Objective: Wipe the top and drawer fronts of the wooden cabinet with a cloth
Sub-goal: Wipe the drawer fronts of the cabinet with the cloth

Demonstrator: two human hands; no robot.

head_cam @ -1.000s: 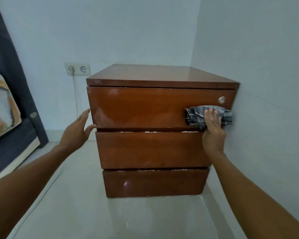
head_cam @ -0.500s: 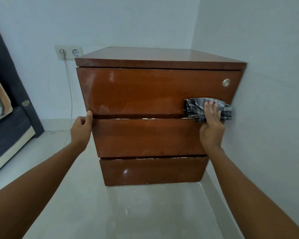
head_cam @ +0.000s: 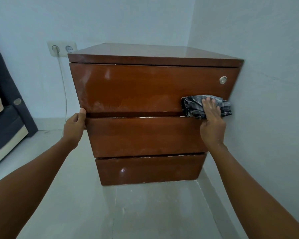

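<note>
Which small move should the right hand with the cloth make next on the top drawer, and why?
Probably slide the cloth leftward along the lower part of the top drawer front. The right hand presses it flat at the right end, while pale dusty smears show toward the left. The left hand grips the cabinet's left edge, apparently steadying it.

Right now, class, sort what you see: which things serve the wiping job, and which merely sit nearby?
Part of the job:
wooden cabinet
cloth
right hand, pressing the cloth
left hand, bracing the cabinet's edge

Just nearby:
wall socket
white cable
dark bedding
</note>
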